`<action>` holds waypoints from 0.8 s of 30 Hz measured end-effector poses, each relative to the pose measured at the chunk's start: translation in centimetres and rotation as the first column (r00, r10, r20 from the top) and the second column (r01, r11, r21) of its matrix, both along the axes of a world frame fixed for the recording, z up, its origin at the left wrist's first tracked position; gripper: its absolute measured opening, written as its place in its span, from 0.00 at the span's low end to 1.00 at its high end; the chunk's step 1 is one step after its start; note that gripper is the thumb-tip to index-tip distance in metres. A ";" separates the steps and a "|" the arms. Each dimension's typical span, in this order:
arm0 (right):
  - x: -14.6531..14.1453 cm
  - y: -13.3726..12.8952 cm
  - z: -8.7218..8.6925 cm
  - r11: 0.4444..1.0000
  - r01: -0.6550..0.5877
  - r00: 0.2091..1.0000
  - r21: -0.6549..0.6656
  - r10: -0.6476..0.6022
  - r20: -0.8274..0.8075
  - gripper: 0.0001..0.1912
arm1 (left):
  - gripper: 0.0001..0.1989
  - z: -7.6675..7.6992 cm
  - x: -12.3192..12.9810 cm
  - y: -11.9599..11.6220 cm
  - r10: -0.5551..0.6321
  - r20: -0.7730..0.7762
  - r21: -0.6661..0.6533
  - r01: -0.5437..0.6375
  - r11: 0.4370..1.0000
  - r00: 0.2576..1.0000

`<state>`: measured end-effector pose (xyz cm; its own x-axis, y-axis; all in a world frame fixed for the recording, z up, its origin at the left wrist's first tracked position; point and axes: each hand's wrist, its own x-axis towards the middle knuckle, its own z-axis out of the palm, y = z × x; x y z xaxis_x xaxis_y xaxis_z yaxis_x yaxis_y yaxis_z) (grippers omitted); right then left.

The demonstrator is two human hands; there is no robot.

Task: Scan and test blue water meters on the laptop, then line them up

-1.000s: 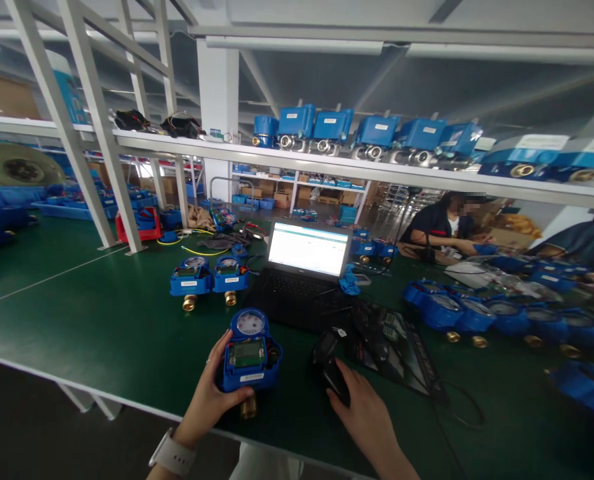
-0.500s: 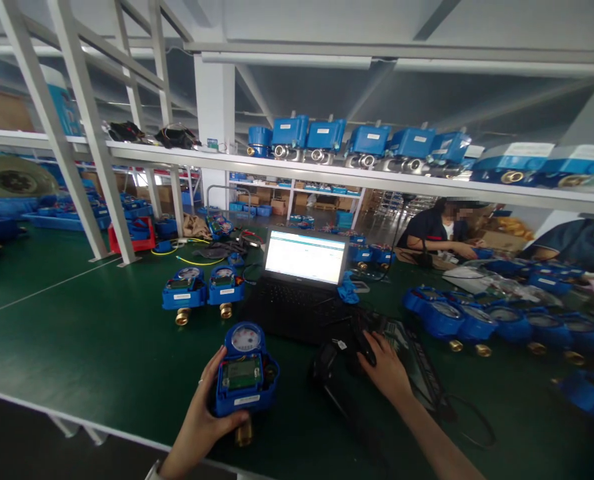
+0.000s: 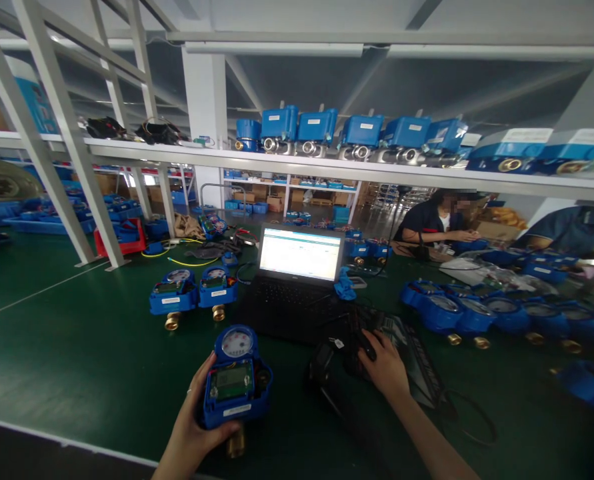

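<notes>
My left hand [image 3: 193, 417] grips a blue water meter [image 3: 237, 383] at the front of the green table, fingers along its left side and thumb by the brass fitting. The meter's round dial faces up, and a green circuit board shows in its open housing. My right hand [image 3: 385, 365] is wrapped over a black computer mouse [image 3: 367, 345] on a dark patterned mat [image 3: 411, 353]. Between the hands lies a black handheld scanner [image 3: 321, 370]. Behind it stands an open laptop [image 3: 301, 257] with a lit screen.
Two blue meters [image 3: 173, 293] stand left of the laptop. Several more [image 3: 501, 317] line the right side. A shelf [image 3: 327, 160] above carries blue units. Metal posts rise at the left, near a red bin [image 3: 121, 241]. Two people sit across at the right.
The view has shifted slightly, moving most things a little left in the picture. My left hand still holds the meter, and my right hand remains on the mouse.
</notes>
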<state>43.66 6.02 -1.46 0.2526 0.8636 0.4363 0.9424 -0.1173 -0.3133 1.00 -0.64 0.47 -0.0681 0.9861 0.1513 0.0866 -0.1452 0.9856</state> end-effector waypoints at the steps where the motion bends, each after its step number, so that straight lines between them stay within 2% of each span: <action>1: 0.0 0.0 0.0 1.000 0.002 1.000 -0.003 -0.002 0.000 0.24 | 0.50 0.2 0.1 -0.1 -0.002 0.005 -0.008 0.002 1.000 1.000; 5: -0.2 0.0 0.1 1.000 0.011 1.000 -0.014 -0.011 0.005 0.24 | 0.51 0.6 0.3 -0.1 -0.001 0.027 -0.012 0.002 1.000 1.000; 10: -0.2 0.0 0.2 0.999 0.014 1.000 -0.032 -0.014 0.014 0.23 | 0.51 0.2 -0.1 0.2 0.008 0.007 0.005 -0.008 1.000 1.000; 15: -0.3 -0.1 0.6 0.998 0.022 1.000 -0.066 -0.020 0.019 0.24 | 0.51 0.0 -0.7 0.4 -0.061 -0.055 -0.011 0.061 0.998 0.997; 24: -0.4 -0.2 0.7 0.996 0.034 0.999 -0.077 -0.032 0.030 0.23 | 0.50 0.7 0.2 -0.1 0.010 0.010 -0.021 -0.010 1.000 1.000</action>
<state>43.22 5.85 -0.73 0.2698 0.8865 0.3758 0.9460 -0.1713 -0.2751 1.22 -0.69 1.16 -0.0795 0.9883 0.1302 0.0783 -0.1240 0.9892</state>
